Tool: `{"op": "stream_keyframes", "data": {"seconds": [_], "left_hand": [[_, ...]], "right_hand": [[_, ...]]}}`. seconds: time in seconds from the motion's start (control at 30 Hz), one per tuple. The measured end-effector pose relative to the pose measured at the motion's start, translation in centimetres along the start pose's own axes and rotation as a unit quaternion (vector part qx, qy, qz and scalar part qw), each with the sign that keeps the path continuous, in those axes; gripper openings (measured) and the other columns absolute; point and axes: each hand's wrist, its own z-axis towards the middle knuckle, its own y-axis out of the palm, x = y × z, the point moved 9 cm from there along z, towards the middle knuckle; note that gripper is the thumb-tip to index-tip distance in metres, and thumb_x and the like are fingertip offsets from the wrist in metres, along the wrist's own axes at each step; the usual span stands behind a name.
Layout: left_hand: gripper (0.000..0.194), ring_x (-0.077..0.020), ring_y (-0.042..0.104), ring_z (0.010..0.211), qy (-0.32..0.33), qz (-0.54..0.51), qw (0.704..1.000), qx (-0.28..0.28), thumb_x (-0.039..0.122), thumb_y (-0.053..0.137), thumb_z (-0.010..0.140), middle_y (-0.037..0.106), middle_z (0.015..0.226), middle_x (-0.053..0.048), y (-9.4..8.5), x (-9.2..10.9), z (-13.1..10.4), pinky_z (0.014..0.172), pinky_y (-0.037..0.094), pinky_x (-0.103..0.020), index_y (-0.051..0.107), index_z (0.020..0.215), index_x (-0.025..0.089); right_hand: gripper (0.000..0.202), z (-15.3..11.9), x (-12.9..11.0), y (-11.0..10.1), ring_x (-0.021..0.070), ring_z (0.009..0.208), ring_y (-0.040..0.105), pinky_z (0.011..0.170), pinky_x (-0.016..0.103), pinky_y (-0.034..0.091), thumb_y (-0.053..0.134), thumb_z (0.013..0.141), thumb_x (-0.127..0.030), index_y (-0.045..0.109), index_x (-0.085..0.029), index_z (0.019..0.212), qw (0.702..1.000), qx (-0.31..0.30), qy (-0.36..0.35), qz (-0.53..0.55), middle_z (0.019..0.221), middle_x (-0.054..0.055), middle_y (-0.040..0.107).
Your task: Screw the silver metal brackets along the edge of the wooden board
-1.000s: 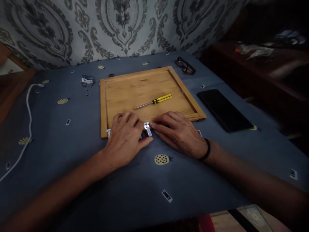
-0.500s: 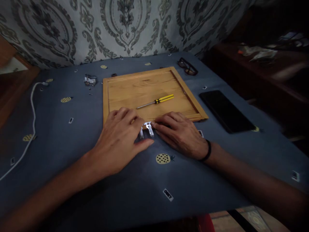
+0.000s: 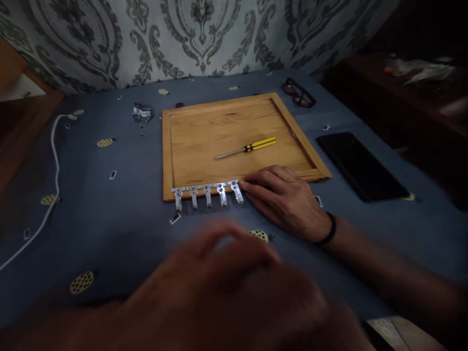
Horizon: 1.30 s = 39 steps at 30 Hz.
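Observation:
A framed wooden board [image 3: 226, 134] lies on the blue patterned cloth, with a yellow-handled screwdriver [image 3: 260, 144] on it. Along the board's near edge sit several silver metal clips [image 3: 207, 195] in a row, their arms pointing toward me. My right hand [image 3: 285, 200] rests at the right end of this row, its fingertips against the last clip; the fingers are together, and whether they grip it is unclear. My left hand [image 3: 234, 278] is large and blurred in the foreground, close to the camera and away from the clips, its fingers smeared by motion.
A black phone [image 3: 363, 165] lies right of the board, with dark glasses [image 3: 299, 92] behind its back right corner. Small metal pieces [image 3: 142, 113] sit at the back left. A white cable [image 3: 55, 165] runs down the left side.
My left hand has left the clips and come back toward the camera, uncovering the whole row. My right hand stays at the row's right end. The view has shifted slightly.

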Motion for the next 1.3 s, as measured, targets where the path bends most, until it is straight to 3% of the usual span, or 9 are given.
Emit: {"op": "stream_keyframes", "data": {"seconds": [0.07,0.13,0.23,0.33,0.67,1.3], "left_hand": [[0.019,-0.0218,0.062,0.096,0.016,0.067,0.997,0.02,0.025,0.051,0.098,0.071,0.102,-0.003,-0.6,-0.9,2.3,0.092,0.053,-0.041,0.07,0.1,0.025],[0.026,-0.0294,0.059,0.105,-0.003,0.14,0.99,-0.012,0.032,0.061,0.095,0.068,0.109,-0.011,0.3,-3.1,3.7,0.093,0.051,-0.05,0.067,0.113,0.014],[0.04,-0.0341,0.056,0.109,-0.071,0.17,0.982,-0.041,0.042,0.072,0.087,0.064,0.113,-0.013,1.6,-7.0,4.0,0.09,0.049,-0.052,0.066,0.112,0.011],[0.042,-0.0338,0.053,0.113,-0.09,0.156,0.982,-0.062,0.047,0.073,0.085,0.063,0.114,-0.013,2.9,-8.6,3.9,0.096,0.045,-0.052,0.067,0.109,0.012],[0.038,-0.0318,0.052,0.111,-0.089,0.128,0.984,-0.086,0.046,0.071,0.087,0.065,0.11,-0.011,4.4,-8.7,4.6,0.099,0.043,-0.051,0.07,0.106,0.013],[0.04,-0.0312,0.053,0.11,-0.093,0.139,0.982,-0.091,0.051,0.07,0.087,0.065,0.109,-0.011,4.5,-8.8,4.6,0.098,0.043,-0.049,0.068,0.104,0.015]], "right_hand": [[0.017,0.0,0.0,0.0,0.0219,0.091,0.061,0.079,0.036,0.05,0.056,0.097,-0.021,0.068,-0.015,0.108,1.0,0.004,0.0,0.005,0.101,0.009,0.072],[0.016,0.0,0.0,-0.1,0.0217,0.09,0.061,0.078,0.035,0.05,0.057,0.096,-0.021,0.068,-0.014,0.106,1.0,0.012,-0.002,0.007,0.1,0.009,0.073],[0.015,0.0,-0.1,-0.2,0.0211,0.088,0.06,0.078,0.035,0.049,0.057,0.096,-0.019,0.069,-0.015,0.103,1.0,0.017,-0.004,0.003,0.099,0.008,0.073],[0.016,0.0,0.0,-0.2,0.0214,0.089,0.06,0.078,0.035,0.049,0.056,0.096,-0.019,0.069,-0.015,0.104,1.0,0.013,-0.003,0.006,0.099,0.009,0.073],[0.016,0.0,0.0,-0.3,0.0218,0.09,0.06,0.079,0.036,0.05,0.056,0.096,-0.018,0.07,-0.015,0.104,1.0,0.013,-0.001,0.009,0.099,0.009,0.073],[0.018,0.0,0.2,-0.2,0.0213,0.091,0.06,0.079,0.036,0.049,0.055,0.097,-0.019,0.069,-0.016,0.106,1.0,0.009,0.007,0.012,0.1,0.009,0.073]]}}
